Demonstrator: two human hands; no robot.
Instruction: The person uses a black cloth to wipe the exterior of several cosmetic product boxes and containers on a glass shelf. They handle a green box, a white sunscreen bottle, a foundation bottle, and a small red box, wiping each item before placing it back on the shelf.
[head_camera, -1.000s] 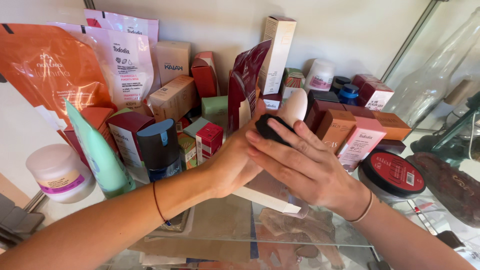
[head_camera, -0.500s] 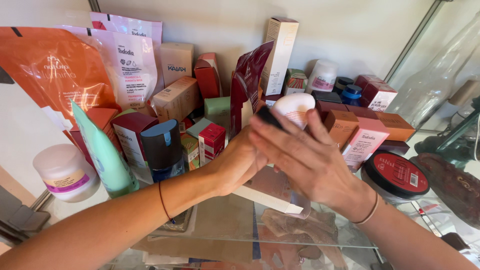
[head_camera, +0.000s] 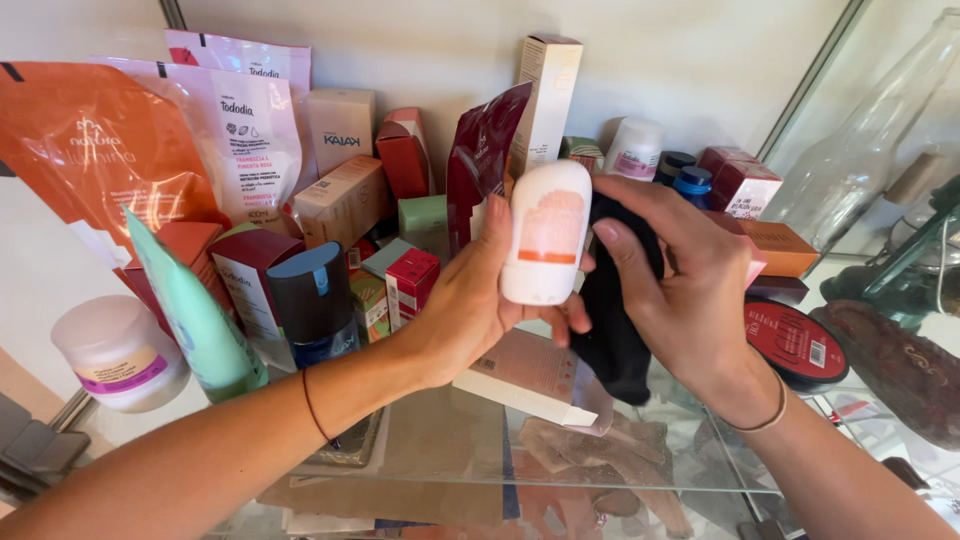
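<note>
My left hand (head_camera: 478, 300) grips a white roll-on bottle (head_camera: 546, 232) with an orange label, held upright above a glass shelf (head_camera: 440, 440). My right hand (head_camera: 690, 290) holds a black cloth (head_camera: 610, 330) against the bottle's right side, the cloth hanging down below my fingers. Both hands meet at the bottle in the middle of the view, in front of a crowd of cosmetic boxes.
Orange pouch (head_camera: 90, 160), white pouch (head_camera: 245, 140) and mint tube (head_camera: 195, 310) stand left, with a white jar (head_camera: 120, 350). A dark bottle (head_camera: 310, 300), a maroon pouch (head_camera: 478, 160), a tall box (head_camera: 545, 90), a round red tin (head_camera: 795, 345), a flat box (head_camera: 525, 380) and a glass bottle (head_camera: 855, 150) surround.
The bottle has been turned from cap-toward-me to upright with its label showing, and raised a little. My right hand shifted from covering its top to its right side with the cloth.
</note>
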